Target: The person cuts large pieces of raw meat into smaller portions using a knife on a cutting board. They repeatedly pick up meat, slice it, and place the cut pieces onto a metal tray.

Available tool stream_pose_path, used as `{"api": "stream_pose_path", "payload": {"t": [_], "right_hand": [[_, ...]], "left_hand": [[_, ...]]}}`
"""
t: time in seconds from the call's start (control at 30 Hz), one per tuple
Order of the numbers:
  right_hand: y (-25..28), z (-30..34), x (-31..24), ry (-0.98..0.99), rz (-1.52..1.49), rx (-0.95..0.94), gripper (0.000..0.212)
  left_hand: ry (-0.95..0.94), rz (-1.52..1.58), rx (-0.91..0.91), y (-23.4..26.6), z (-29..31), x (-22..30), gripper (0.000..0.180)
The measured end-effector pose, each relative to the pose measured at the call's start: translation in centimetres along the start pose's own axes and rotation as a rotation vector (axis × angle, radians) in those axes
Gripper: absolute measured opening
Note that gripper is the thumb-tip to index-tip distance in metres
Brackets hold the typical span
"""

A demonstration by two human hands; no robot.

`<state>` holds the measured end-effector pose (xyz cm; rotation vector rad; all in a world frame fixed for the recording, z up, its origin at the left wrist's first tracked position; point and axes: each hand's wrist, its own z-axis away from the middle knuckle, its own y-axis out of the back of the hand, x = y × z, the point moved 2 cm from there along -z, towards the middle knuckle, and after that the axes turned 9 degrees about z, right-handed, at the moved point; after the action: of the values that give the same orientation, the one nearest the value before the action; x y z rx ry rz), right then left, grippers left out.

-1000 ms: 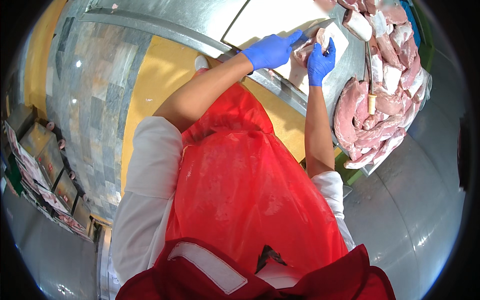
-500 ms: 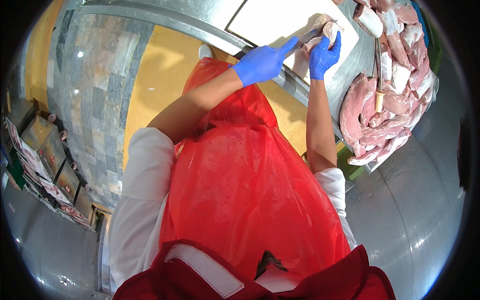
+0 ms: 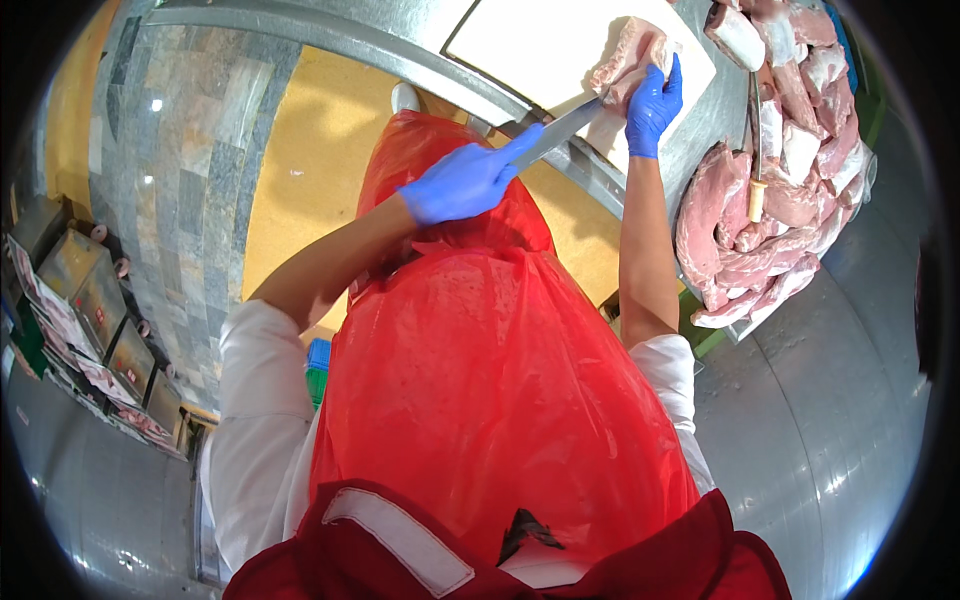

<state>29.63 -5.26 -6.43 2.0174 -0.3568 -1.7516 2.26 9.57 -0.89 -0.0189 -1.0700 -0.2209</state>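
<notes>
In a blue glove, my left hand (image 3: 462,182) is closed round the handle of a knife (image 3: 562,132); the handle is mostly hidden by the fingers. The long blade points up and right, its tip at the lower edge of a pale pink piece of meat (image 3: 632,58). My right hand (image 3: 652,112), also gloved in blue, grips the right side of that meat with thumb and fingers. The meat rests over the near right part of a white cutting board (image 3: 540,45). Where exactly the tip touches the meat, I cannot tell.
Right of the board, a large heap of raw meat (image 3: 790,200) lies on a tray. A thin tool with a pale wooden handle (image 3: 757,200) rests on it. The metal table edge (image 3: 400,62) runs before me. Metal boxes (image 3: 105,310) stand far left.
My left hand has drawn back toward me and left with the knife, so more of the blade shows. The meat has turned and lies more spread out, still in my right hand.
</notes>
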Motion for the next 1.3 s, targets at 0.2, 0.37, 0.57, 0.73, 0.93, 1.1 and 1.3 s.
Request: {"api": "stream_pose_path", "payload": {"t": [0.2, 0.37, 0.57, 0.73, 0.93, 1.1, 1.3], "right_hand": [[1.5, -0.9, -0.4, -0.226, -0.041, -0.135, 0.051], [0.7, 0.1, -0.6, -0.091, 0.008, -0.124, 0.05], [1.2, -0.3, 1.5, 0.038, -0.043, -0.121, 0.049], [1.4, 0.0, 1.6, 0.088, -0.034, -0.107, 0.049], [1.2, 0.0, 1.5, 0.008, -0.092, -0.083, 0.05], [1.3, -0.2, 2.7, -0.006, -0.113, -0.056, 0.053], [0.9, -0.3, 2.7, -0.025, -0.083, -0.054, 0.056]], "left_hand": [[-0.085, 0.027, 0.21, 3.7, 1.6, 1.1, 0.066], [-0.128, 0.053, 0.351, 4.2, -7.6, 4.2, 0.062], [-0.272, -0.038, 0.441, 1.8, -14.0, 4.7, 0.06], [-0.254, -0.042, 0.418, 1.3, -14.5, 4.4, 0.062], [-0.239, -0.087, 0.376, 0.7, -14.6, 4.2, 0.063], [-0.233, -0.137, 0.309, 0.1, -14.1, 4.5, 0.062], [-0.185, -0.153, 0.269, -0.9, -12.0, 4.0, 0.063]]}}
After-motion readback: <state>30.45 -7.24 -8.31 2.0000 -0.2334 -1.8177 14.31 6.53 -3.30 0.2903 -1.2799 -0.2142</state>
